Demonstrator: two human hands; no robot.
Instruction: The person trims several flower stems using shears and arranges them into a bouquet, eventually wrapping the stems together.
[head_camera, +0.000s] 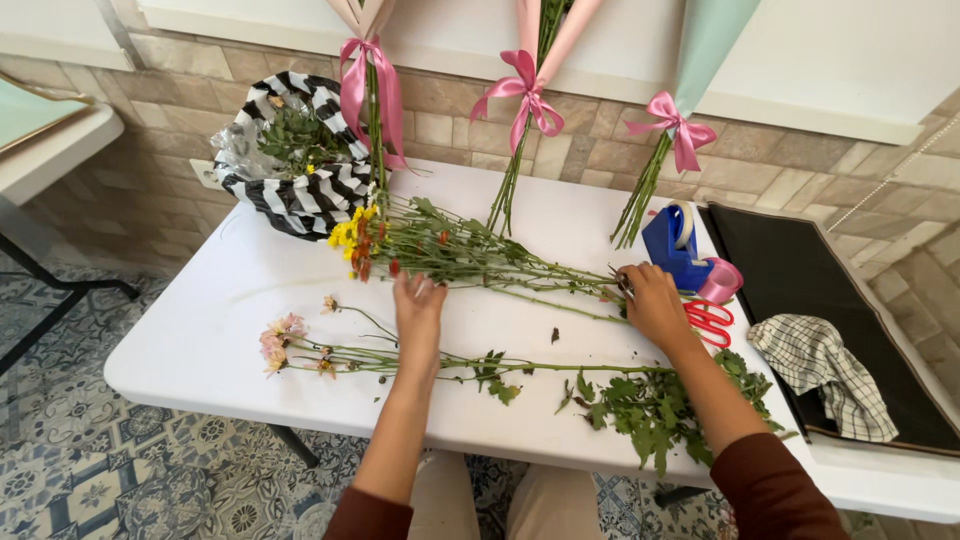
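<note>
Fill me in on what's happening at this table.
A person is laying cut flowers flat on a white folding table. The left hand rests on a bunch of yellow and orange flowers, while the right hand grips the stem ends. A few pink flowers lie nearer the person, beside stripped leaves. Red-handled scissors lie just right of the right hand.

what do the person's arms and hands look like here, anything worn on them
Both forearms are bare, with dark maroon sleeves pushed up near the elbows. The left hand and right hand are bare too: no gloves, and no watch, bracelet or ring shows in this view. The sleeve fabric looks plain, with no pattern or markings visible. Light beige trousers show below, between the arms.
</note>
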